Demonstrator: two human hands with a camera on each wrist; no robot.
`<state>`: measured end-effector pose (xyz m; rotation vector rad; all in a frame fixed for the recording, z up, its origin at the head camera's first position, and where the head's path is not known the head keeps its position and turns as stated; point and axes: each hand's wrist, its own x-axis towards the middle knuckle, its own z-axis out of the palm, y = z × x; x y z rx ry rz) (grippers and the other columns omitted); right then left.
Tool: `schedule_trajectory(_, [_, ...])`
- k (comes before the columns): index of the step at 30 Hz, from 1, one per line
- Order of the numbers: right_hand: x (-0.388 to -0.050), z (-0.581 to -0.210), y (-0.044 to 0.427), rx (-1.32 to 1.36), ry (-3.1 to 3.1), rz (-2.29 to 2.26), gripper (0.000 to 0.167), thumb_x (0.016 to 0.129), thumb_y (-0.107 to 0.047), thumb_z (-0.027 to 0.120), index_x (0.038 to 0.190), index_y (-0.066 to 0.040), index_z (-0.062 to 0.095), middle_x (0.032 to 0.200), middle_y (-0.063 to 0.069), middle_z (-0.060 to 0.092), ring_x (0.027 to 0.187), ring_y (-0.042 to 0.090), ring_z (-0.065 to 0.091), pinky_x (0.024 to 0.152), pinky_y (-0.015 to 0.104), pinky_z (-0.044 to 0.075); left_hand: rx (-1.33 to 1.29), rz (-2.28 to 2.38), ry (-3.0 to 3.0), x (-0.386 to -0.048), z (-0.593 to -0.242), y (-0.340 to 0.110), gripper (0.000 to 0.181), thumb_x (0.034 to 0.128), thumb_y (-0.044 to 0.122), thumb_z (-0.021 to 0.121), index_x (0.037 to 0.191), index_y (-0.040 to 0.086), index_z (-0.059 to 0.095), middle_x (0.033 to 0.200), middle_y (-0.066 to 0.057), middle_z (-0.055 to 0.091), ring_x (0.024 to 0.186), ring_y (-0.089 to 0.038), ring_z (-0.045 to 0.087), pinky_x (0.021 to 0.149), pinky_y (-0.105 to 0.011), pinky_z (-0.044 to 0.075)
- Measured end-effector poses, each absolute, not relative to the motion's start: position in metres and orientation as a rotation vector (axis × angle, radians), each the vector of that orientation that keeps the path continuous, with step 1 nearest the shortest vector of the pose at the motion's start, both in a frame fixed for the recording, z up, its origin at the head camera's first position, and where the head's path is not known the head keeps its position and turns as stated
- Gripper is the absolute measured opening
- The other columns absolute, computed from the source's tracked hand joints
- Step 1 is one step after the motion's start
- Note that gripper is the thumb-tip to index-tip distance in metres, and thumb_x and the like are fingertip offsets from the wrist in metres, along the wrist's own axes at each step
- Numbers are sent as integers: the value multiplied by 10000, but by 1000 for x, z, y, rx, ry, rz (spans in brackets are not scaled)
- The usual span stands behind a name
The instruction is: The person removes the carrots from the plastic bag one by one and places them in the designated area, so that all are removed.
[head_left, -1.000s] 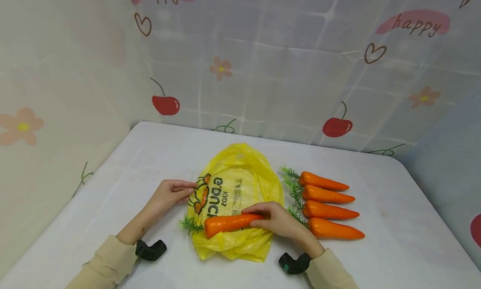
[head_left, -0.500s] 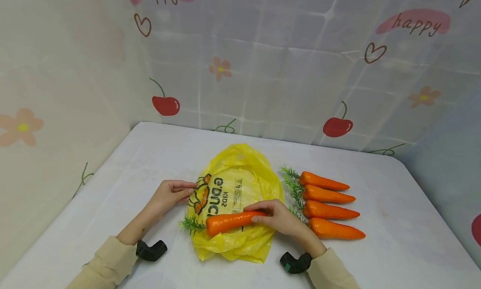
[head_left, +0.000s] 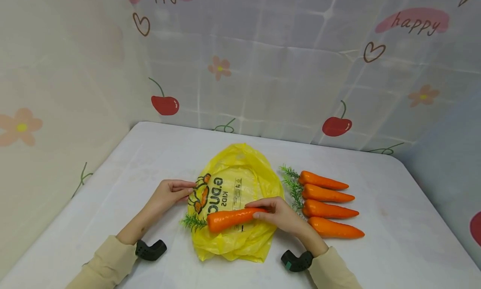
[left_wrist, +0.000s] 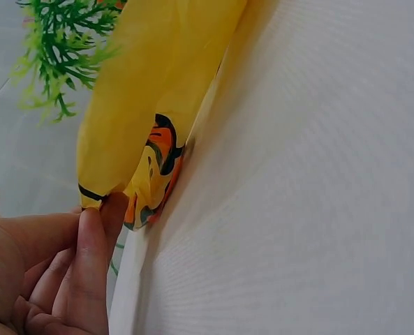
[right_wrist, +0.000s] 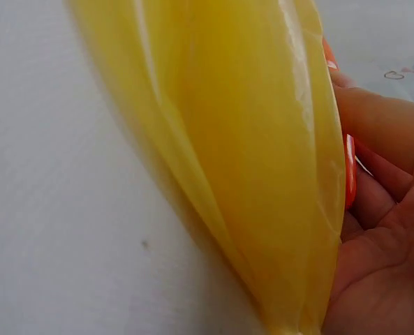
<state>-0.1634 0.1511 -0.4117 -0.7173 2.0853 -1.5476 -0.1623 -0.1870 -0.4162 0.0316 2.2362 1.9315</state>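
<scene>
A yellow plastic bag [head_left: 263, 172] with a printed duck and lettering lies in the middle of the table. My left hand [head_left: 167, 196] pinches its left edge between thumb and fingers, which the left wrist view shows close up on the yellow film [left_wrist: 144, 63]. Above the near part of the bag, my right hand [head_left: 282, 216] holds an orange carrot [head_left: 229, 220] by its thin end. Its green leafy top [head_left: 194, 221] points left, past the bag's edge. In the right wrist view, the bag hides most of the carrot, leaving orange bits beside my right hand [right_wrist: 385, 230].
Several more carrots [head_left: 330, 209] lie in a column right of the bag, leafy tops toward it. The white table [head_left: 394, 247] ends at a patterned cloth backdrop [head_left: 270, 84]. A black wrist device [head_left: 151, 250] sits at my left wrist, another [head_left: 297, 260] at my right.
My right hand and the carrot have shifted slightly right and away from me across the bag. My left hand has stayed at the bag's left edge.
</scene>
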Motion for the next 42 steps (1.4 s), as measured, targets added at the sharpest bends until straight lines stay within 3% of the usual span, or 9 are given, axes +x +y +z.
schedule_trajectory(19, [-162,-403,155,-588,2135,-1553,286,907,-129,631,1187,-77,663,1169,78,615,965,209,572,827,334,498,38,1934,2233,-163,-417,-187,282,898,57,628,1136,-96,629,1099,-163,645,873,-124,635,742,-276,529])
schedule_trajectory(42, [-162,-390,163,-615,2163,-1607,299,916,-131,619,1197,-35,646,1156,100,627,999,221,580,841,317,493,51,1928,2246,-162,-417,-187,278,901,59,624,1131,-97,631,1100,-168,643,873,-122,634,744,-281,529])
